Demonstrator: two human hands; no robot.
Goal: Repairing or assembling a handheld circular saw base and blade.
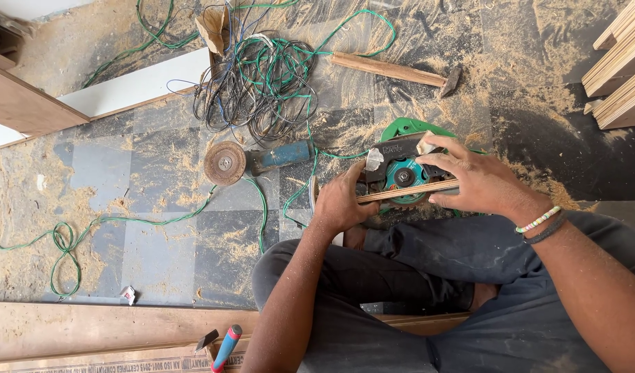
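Thin strip (407,191): bare wood, matt, layered edge. Circular saw (400,169): glossy green plastic guard, dark metal base plate. Angle grinder (262,160): blue painted body, rusty rough disc. Hammer (397,70): raw wooden handle, dull metal head. Cables (262,83): smooth plastic sheathing. Floor (159,228): smooth tiles, dusted with sawdust.

Reference item: angle grinder (252,160), blue body with a rust-brown disc, lying on the sawdust-strewn tiled floor (159,228). Directly behind it lies a tangled bundle of green and black cables (259,83). A hammer (393,70) with a wooden handle lies beyond it to the right. A white board (134,88) lies beyond it to the left. A screwdriver (226,347) with a red-and-blue handle rests on a plank nearer than the grinder. Stacked wooden boards (621,69) sit far right.
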